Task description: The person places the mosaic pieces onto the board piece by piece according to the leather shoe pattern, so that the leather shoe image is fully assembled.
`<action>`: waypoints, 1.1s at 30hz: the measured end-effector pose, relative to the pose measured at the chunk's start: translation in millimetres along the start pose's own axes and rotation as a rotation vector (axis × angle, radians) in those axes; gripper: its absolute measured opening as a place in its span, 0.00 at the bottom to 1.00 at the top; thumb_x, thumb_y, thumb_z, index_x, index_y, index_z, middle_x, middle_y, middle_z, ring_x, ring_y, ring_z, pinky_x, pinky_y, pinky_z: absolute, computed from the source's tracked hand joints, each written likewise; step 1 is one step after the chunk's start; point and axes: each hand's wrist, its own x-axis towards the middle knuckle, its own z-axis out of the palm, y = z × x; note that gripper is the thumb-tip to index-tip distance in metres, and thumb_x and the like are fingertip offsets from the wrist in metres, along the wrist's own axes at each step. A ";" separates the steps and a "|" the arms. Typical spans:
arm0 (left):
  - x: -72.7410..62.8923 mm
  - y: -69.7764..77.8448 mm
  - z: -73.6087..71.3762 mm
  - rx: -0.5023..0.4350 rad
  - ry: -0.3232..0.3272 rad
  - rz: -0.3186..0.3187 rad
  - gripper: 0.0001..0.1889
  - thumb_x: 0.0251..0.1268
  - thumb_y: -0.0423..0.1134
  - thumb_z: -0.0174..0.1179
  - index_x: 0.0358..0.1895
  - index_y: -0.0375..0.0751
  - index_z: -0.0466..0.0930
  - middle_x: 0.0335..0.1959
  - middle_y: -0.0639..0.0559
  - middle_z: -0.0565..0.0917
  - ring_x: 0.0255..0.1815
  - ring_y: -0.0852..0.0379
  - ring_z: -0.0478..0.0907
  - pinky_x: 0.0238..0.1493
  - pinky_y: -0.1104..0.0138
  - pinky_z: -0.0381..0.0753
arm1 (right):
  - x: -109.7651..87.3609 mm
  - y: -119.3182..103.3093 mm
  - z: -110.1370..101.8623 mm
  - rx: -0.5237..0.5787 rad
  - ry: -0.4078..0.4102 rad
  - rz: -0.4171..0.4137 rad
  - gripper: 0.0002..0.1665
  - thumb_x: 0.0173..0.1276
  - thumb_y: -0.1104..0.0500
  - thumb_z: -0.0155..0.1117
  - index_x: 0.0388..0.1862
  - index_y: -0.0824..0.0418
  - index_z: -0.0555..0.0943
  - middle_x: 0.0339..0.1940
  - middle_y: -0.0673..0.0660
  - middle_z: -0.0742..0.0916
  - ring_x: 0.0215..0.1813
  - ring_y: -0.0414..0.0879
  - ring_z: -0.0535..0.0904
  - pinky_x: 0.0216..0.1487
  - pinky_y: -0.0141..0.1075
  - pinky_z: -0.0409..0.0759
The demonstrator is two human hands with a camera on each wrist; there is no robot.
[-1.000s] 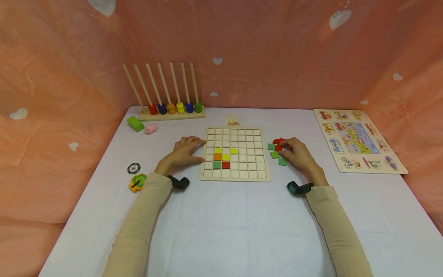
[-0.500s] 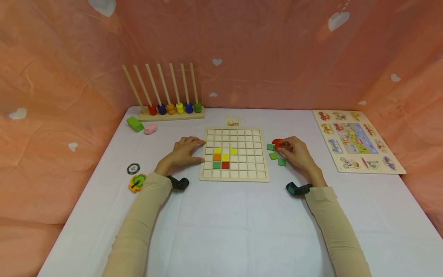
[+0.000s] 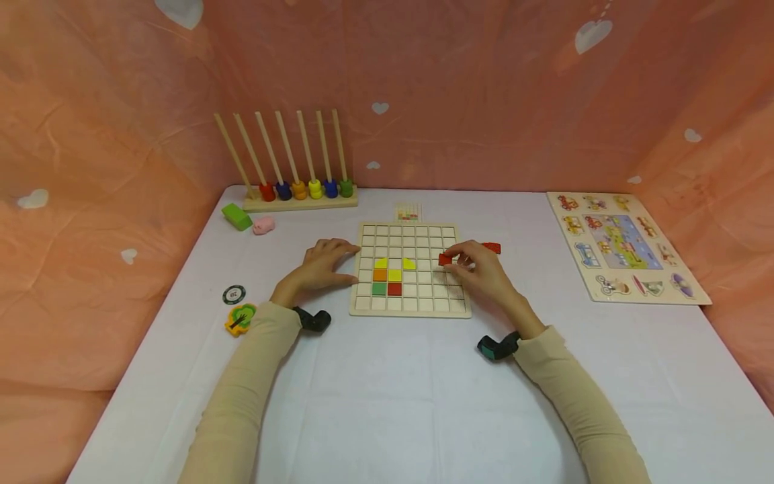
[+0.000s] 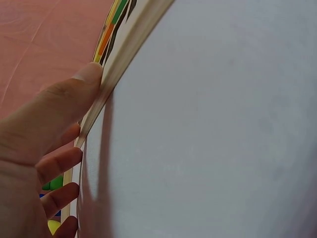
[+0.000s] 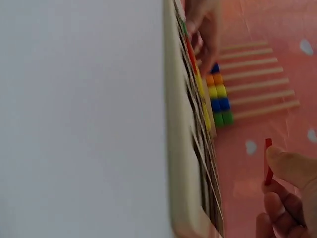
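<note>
My right hand (image 3: 484, 272) pinches a red square tile (image 3: 445, 259) between thumb and fingers, above the right side of the wooden grid board (image 3: 418, 304). In the right wrist view the tile (image 5: 269, 174) appears edge-on, held apart from the board. The left hand (image 3: 320, 264) rests at the board's left edge, with thumb and fingertips touching the rim and the fingers relaxed. Yellow, orange, green and red tiles lie in the board's left and middle cells, including an orange tile (image 3: 379, 275). Another red piece (image 3: 492, 248) shows behind my right hand, which hides the green tiles there.
A small pattern card (image 3: 408, 212) lies behind the board. At the back left are a peg rack (image 3: 302, 204) with coloured beads, a green block (image 3: 236, 216) and a pink piece (image 3: 263, 225). A round chip (image 3: 234, 294) and tree piece (image 3: 240, 318) lie left; a picture puzzle (image 3: 623, 248) lies right.
The right hand has picked up a red square tile from the loose pile and carried it left over the board's right side. The left hand has stayed in place.
</note>
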 end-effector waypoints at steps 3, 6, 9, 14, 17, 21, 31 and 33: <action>0.6 0.4 0.1 0.001 0.000 0.001 0.37 0.56 0.55 0.63 0.68 0.48 0.63 0.68 0.45 0.61 0.67 0.44 0.50 0.62 0.47 0.48 | 0.2 -6.2 12.1 0.024 -0.020 -0.044 0.12 0.56 0.66 0.69 0.40 0.65 0.80 0.38 0.57 0.83 0.35 0.46 0.75 0.38 0.38 0.76; 0.4 1.4 -0.4 -0.002 0.002 0.001 0.37 0.56 0.55 0.63 0.68 0.48 0.63 0.68 0.46 0.61 0.67 0.44 0.50 0.62 0.47 0.49 | 0.2 -10.5 22.3 0.019 -0.038 -0.087 0.10 0.56 0.66 0.69 0.38 0.64 0.80 0.36 0.56 0.83 0.34 0.45 0.75 0.36 0.36 0.75; 0.4 1.7 -0.6 -0.002 0.004 -0.001 0.37 0.56 0.55 0.63 0.68 0.48 0.63 0.67 0.46 0.61 0.67 0.43 0.50 0.62 0.47 0.49 | -0.6 -11.9 31.1 0.013 -0.062 -0.092 0.08 0.57 0.63 0.69 0.36 0.60 0.81 0.36 0.53 0.83 0.34 0.43 0.75 0.36 0.35 0.74; 0.4 1.3 -0.4 -0.006 0.003 0.000 0.37 0.55 0.55 0.64 0.68 0.48 0.63 0.67 0.46 0.61 0.67 0.43 0.50 0.62 0.46 0.49 | -3.4 -12.3 43.7 0.035 -0.108 -0.091 0.06 0.58 0.59 0.69 0.34 0.56 0.82 0.35 0.49 0.83 0.36 0.40 0.75 0.38 0.33 0.74; 0.6 1.3 -0.2 -0.006 0.000 0.000 0.37 0.56 0.55 0.63 0.68 0.48 0.63 0.67 0.45 0.61 0.67 0.43 0.50 0.62 0.46 0.48 | -5.1 -11.9 50.1 0.026 -0.118 -0.119 0.06 0.57 0.58 0.70 0.33 0.56 0.82 0.35 0.48 0.83 0.37 0.40 0.74 0.38 0.33 0.73; 0.4 2.0 -1.0 -0.004 -0.004 -0.001 0.37 0.56 0.55 0.64 0.68 0.48 0.63 0.67 0.45 0.61 0.67 0.43 0.50 0.62 0.46 0.49 | -6.6 -11.2 55.0 -0.004 -0.103 -0.137 0.06 0.56 0.58 0.71 0.31 0.56 0.84 0.35 0.49 0.85 0.39 0.42 0.75 0.38 0.35 0.72; 0.2 0.9 -0.6 0.003 0.003 0.010 0.37 0.56 0.54 0.64 0.68 0.48 0.64 0.67 0.45 0.62 0.66 0.43 0.51 0.61 0.46 0.50 | -7.0 -13.7 54.1 -0.025 -0.099 -0.133 0.06 0.55 0.59 0.71 0.33 0.57 0.88 0.37 0.52 0.87 0.45 0.47 0.77 0.45 0.41 0.74; 0.1 0.4 -0.7 0.004 0.005 0.015 0.37 0.56 0.54 0.64 0.68 0.47 0.63 0.66 0.45 0.62 0.66 0.43 0.51 0.61 0.47 0.49 | -6.6 -13.2 54.7 -0.029 -0.091 -0.145 0.06 0.55 0.59 0.71 0.33 0.58 0.88 0.38 0.52 0.87 0.44 0.47 0.77 0.45 0.41 0.74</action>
